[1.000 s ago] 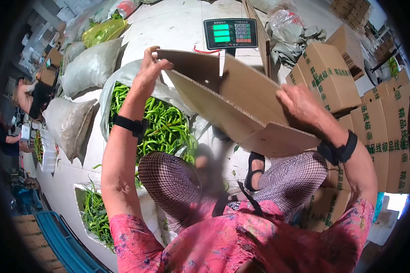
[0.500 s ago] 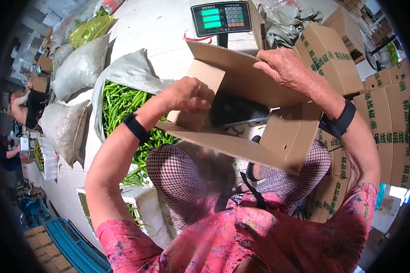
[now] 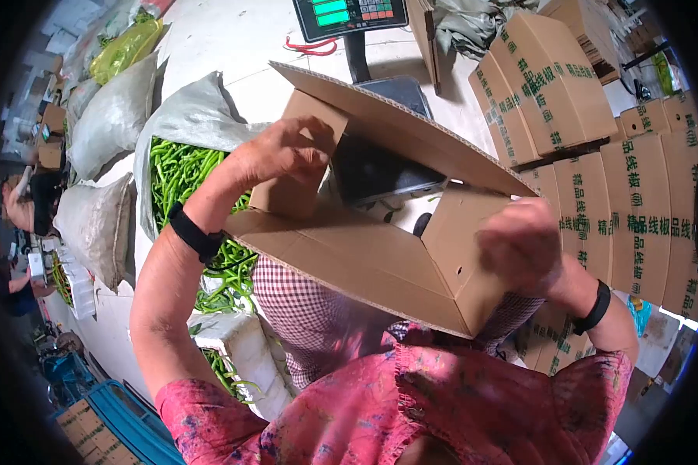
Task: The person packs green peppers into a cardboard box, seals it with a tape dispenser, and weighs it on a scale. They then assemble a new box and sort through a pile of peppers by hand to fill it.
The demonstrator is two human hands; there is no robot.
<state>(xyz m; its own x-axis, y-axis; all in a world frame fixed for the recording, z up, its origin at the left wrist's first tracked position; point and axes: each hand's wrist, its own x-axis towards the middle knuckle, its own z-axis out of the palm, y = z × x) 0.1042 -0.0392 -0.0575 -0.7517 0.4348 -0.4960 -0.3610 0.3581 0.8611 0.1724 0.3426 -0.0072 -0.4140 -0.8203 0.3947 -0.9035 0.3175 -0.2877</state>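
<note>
And here's the open brown carton, tilted over the knees, with the scale platform and some floor showing straight through its middle. Left hand is at the left end panel: half open, thumb and fingers parted, nothing visible pinched between them, though whether it touches the cardboard I can't tell. Right hand is a blur by the right end panel, fingers seemingly curled; no telling if it has hold of anything.

The step in hand looks like squaring up the carton and working its panels. The next move, I'd judge, calls for a steady hold on one wall while the other hand presses a panel.

Now the writing! Green print on the stacked cartons reads 精品线椒, "premium line peppers", and the same lettering runs across the carton at upper right. The inner faces in hand look unprinted. Up top, the scale display glows green, cropped, its figures unreadable.
</note>
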